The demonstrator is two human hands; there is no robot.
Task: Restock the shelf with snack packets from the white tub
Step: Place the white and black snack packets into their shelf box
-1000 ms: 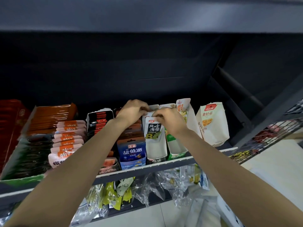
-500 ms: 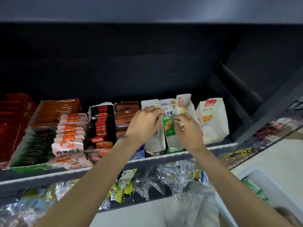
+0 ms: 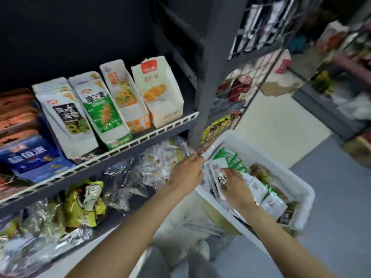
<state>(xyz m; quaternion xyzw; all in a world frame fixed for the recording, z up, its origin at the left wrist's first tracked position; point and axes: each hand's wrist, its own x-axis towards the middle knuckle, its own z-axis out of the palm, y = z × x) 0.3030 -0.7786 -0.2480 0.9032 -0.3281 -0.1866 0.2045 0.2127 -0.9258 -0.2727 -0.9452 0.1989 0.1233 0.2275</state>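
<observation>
Left hand (image 3: 185,173): reaching over the rectangular white plastic tub (image 3: 267,157) rim, grip unclear.
Right hand (image 3: 233,184): pinching a small white-and-black foil snack packet (image 3: 220,177), long axis running toward the dark metal shelf (image 3: 140,140).

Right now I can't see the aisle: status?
Both hands in white tub. Right hand on packets, grip unclear. Left hand at near rim. Nothing blocking shelf.

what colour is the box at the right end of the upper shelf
White box with a red logo patch at its top and an orange-yellow food picture, seen in the head view.
</observation>
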